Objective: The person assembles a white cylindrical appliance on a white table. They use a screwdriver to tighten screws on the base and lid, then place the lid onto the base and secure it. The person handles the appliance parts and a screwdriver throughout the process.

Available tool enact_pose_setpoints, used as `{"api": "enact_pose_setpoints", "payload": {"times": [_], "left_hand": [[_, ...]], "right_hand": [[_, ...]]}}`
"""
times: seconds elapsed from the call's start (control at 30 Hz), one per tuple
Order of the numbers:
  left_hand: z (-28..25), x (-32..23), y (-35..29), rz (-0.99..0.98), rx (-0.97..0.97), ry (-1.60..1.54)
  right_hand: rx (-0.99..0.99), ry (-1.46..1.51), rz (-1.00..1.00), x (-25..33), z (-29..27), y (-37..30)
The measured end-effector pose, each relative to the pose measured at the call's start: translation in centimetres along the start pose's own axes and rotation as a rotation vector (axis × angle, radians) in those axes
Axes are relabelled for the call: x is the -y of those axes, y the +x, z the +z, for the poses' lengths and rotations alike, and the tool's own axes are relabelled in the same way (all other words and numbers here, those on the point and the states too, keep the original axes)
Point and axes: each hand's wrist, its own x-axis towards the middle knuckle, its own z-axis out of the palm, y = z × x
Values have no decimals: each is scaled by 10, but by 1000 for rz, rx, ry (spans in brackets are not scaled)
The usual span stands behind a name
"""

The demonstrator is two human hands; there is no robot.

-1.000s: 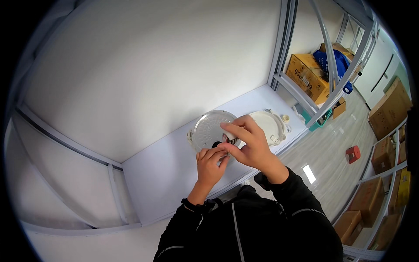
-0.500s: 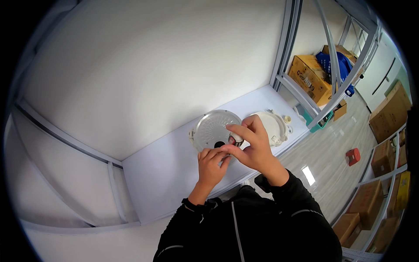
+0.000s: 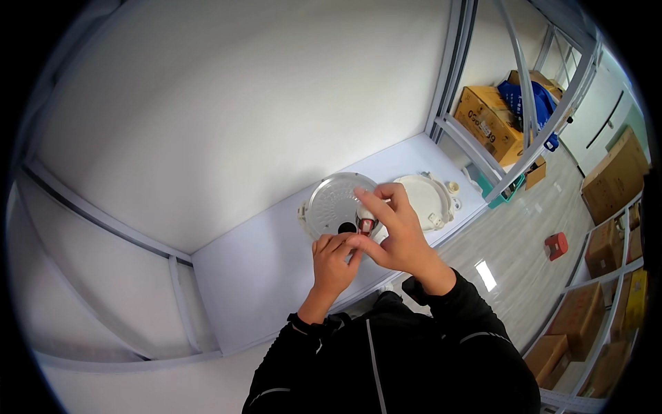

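Note:
Over the table, my two hands meet around a small cylinder (image 3: 366,221) with a white top and a red-and-white band. My right hand (image 3: 401,233) curls about it, forefinger at its top and thumb below. Against that thumb press the fingertips of my left hand (image 3: 335,263), closed at the cylinder's lower end, which they hide. Beneath lies a round, silvery, shallow pan-like part (image 3: 331,195) with a textured middle and pale handles at the rim. A black disc-shaped spot (image 3: 347,228) shows beside the cylinder; whether it belongs to the pan I cannot tell.
A white round part (image 3: 431,200) with tabs on its rim lies right of the pan. Near it sits a small cream ring (image 3: 453,187). Metal posts (image 3: 448,76) frame the table (image 3: 255,276). Beyond are cardboard boxes (image 3: 488,124), a teal crate (image 3: 507,193) and a red stool (image 3: 556,245).
The cylinder has turned and tilted, so its red band faces me now. My right forefinger has lifted slightly and shifted left. My left hand has stayed almost still.

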Motion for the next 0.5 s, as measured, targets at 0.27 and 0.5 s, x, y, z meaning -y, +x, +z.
{"api": "enact_pose_setpoints", "payload": {"times": [0.27,0.5], "left_hand": [[2,0,1,-5,-17,-6],[8,0,2,-29,-34,42]], "right_hand": [[98,71,81,-3,-2,-4],[-36,24,128,-5,8,-8]]}}
